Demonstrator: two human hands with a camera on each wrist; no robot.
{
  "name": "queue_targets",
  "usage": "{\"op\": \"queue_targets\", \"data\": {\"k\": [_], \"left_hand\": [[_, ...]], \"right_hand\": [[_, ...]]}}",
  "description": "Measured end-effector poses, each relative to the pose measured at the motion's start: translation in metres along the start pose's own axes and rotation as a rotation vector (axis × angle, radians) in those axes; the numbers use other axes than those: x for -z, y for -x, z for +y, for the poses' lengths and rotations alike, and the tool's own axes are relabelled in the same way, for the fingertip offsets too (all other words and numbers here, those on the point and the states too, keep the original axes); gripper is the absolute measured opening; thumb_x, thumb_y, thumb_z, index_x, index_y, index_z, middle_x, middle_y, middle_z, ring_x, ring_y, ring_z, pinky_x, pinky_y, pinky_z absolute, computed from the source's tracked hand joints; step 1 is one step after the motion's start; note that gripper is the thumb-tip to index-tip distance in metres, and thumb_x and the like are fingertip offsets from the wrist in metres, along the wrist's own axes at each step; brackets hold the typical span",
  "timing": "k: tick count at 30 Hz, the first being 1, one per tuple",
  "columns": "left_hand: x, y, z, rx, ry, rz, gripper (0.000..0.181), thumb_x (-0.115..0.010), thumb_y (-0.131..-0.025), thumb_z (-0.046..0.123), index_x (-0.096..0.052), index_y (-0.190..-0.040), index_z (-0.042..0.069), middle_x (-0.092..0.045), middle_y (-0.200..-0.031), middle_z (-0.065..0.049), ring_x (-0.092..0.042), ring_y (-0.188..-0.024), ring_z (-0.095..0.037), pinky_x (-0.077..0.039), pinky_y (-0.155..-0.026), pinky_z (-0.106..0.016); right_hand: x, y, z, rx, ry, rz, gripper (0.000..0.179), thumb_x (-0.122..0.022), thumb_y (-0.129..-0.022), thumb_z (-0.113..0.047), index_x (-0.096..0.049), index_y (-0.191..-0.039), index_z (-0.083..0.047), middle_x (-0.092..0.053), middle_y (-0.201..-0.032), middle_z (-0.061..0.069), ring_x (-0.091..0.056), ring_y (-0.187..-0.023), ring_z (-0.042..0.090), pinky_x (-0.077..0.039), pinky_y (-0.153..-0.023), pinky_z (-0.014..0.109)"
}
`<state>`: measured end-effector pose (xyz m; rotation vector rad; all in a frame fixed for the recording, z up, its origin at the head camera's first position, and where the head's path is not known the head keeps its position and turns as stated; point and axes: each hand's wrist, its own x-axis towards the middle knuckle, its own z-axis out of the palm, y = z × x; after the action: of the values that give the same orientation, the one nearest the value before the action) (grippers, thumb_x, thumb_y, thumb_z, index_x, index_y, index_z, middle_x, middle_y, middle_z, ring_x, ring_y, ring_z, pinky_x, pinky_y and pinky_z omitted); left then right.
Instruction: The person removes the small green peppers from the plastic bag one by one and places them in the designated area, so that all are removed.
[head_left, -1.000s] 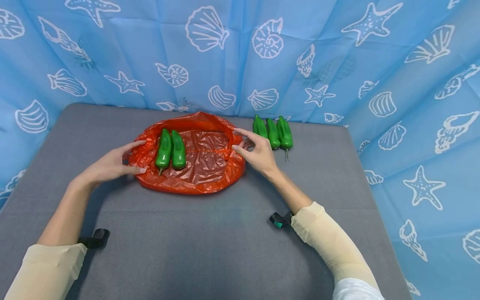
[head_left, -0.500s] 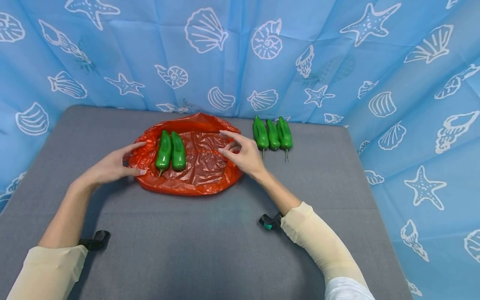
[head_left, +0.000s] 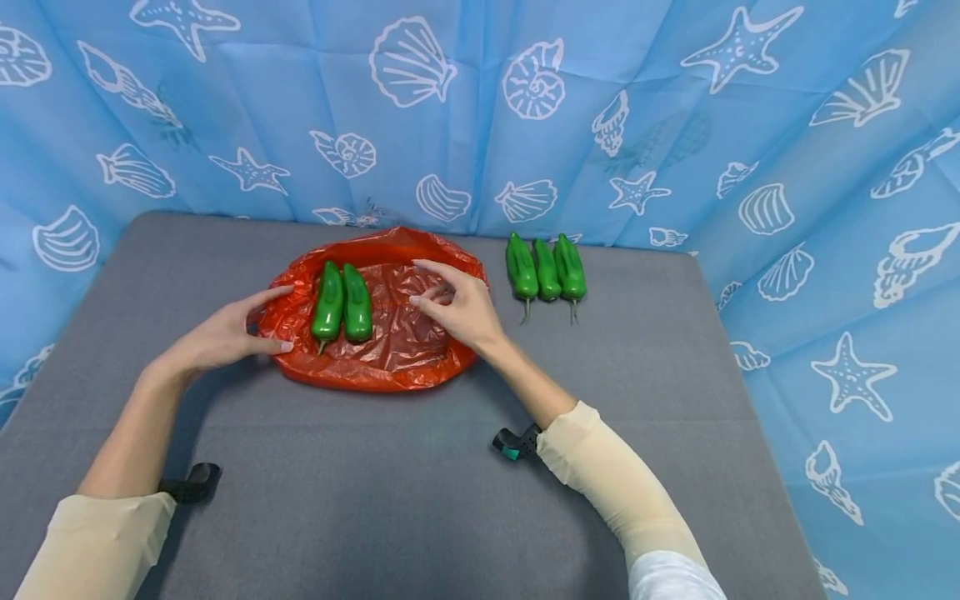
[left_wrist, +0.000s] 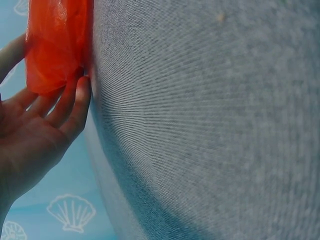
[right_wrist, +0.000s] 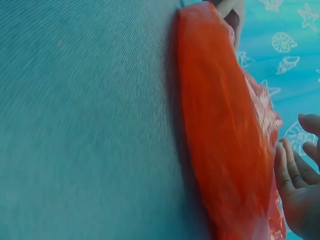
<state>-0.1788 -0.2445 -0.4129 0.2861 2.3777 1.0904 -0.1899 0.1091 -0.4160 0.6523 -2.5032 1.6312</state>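
A red plastic bag [head_left: 397, 379] lies on the table with its mouth spread wide. Two green peppers [head_left: 327, 304] lie side by side inside it, on the left. My left hand [head_left: 221, 333] is at the bag's left side with thumb and forefinger apart; in the left wrist view, several fingers [left_wrist: 75, 107] reach up against the bag's outer side. My right hand [head_left: 461, 308] is over the right half of the bag, thumb and forefinger apart and holding nothing. In the right wrist view, the right hand [right_wrist: 302, 200] shows beyond the bag's upright red wall [right_wrist: 220, 125].
Three more green peppers [head_left: 547, 271] lie in a row at the back of the grey table [head_left: 405, 492], right of the bag. A blue curtain [head_left: 480, 108] with white shell prints hangs behind the table and along its right side.
My right hand has moved left from the bag's right rim to over its inside, uncovering that rim and the three peppers' stems. The left hand has stayed in place.
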Motion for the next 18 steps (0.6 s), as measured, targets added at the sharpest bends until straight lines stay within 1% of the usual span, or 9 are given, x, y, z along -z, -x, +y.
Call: {"op": "queue_targets", "data": {"k": [2, 4, 6, 11, 13, 17, 18], "left_hand": [[0.0, 0.0, 0.0, 0.002, 0.001, 0.0, 0.099, -0.075, -0.088, 0.035, -0.011, -0.161, 0.017, -0.007, -0.16, -0.033, -0.012, -0.142, -0.057, -0.017, -0.107, -0.076], [0.0, -0.001, 0.001, 0.005, 0.002, -0.002, 0.099, -0.075, -0.088, 0.033, -0.011, -0.161, 0.017, -0.007, -0.16, -0.034, -0.011, -0.142, -0.057, -0.016, -0.107, -0.076], [0.001, -0.002, 0.001, 0.009, 0.003, -0.003, 0.1, -0.076, -0.087, 0.032, -0.01, -0.161, 0.017, -0.006, -0.16, -0.034, -0.011, -0.142, -0.058, -0.016, -0.107, -0.076], [0.001, -0.001, -0.001, 0.008, -0.006, -0.006, 0.099, -0.075, -0.088, 0.03, -0.01, -0.161, 0.015, -0.007, -0.159, -0.036, -0.012, -0.141, -0.059, -0.017, -0.106, -0.076], [0.001, -0.001, -0.002, 0.006, -0.01, -0.005, 0.099, -0.075, -0.088, 0.03, -0.01, -0.161, 0.015, -0.007, -0.158, -0.036, -0.012, -0.141, -0.059, -0.017, -0.106, -0.076], [0.0, -0.002, -0.001, 0.006, -0.011, 0.0, 0.099, -0.075, -0.088, 0.033, -0.012, -0.161, 0.015, -0.008, -0.159, -0.035, -0.013, -0.142, -0.058, -0.017, -0.107, -0.075], [-0.001, -0.001, -0.002, 0.006, -0.012, 0.0, 0.099, -0.075, -0.088, 0.034, -0.012, -0.161, 0.015, -0.008, -0.159, -0.035, -0.013, -0.142, -0.058, -0.017, -0.107, -0.075]], "right_hand": [[-0.004, -0.002, -0.002, -0.017, 0.008, -0.005, 0.05, -0.076, -0.088, -0.013, -0.06, -0.136, -0.008, -0.072, -0.106, 0.013, -0.07, -0.078, 0.013, -0.059, -0.073, 0.032], [-0.009, -0.004, -0.003, -0.037, 0.01, -0.006, 0.05, -0.076, -0.088, -0.013, -0.061, -0.136, -0.01, -0.073, -0.101, 0.013, -0.07, -0.077, 0.012, -0.058, -0.071, 0.03], [-0.014, -0.006, -0.005, -0.059, 0.013, -0.009, 0.05, -0.076, -0.088, -0.014, -0.061, -0.136, -0.012, -0.073, -0.105, 0.01, -0.07, -0.078, 0.01, -0.057, -0.067, 0.027], [-0.027, -0.009, -0.008, -0.112, 0.002, -0.034, 0.053, -0.076, -0.089, -0.017, -0.058, -0.139, -0.012, -0.066, -0.126, 0.009, -0.069, -0.082, 0.007, -0.055, -0.064, 0.026], [-0.031, -0.011, -0.009, -0.131, 0.005, -0.043, 0.054, -0.076, -0.089, -0.018, -0.058, -0.139, -0.013, -0.065, -0.129, 0.009, -0.069, -0.083, 0.007, -0.056, -0.064, 0.026], [-0.037, -0.014, -0.011, -0.156, 0.002, -0.076, 0.056, -0.075, -0.089, -0.017, -0.055, -0.141, -0.014, -0.063, -0.131, 0.009, -0.069, -0.083, 0.008, -0.055, -0.058, 0.027], [-0.039, -0.015, -0.011, -0.161, 0.001, -0.085, 0.057, -0.075, -0.089, -0.018, -0.054, -0.142, -0.014, -0.064, -0.13, 0.01, -0.069, -0.082, 0.008, -0.055, -0.057, 0.028]]}}
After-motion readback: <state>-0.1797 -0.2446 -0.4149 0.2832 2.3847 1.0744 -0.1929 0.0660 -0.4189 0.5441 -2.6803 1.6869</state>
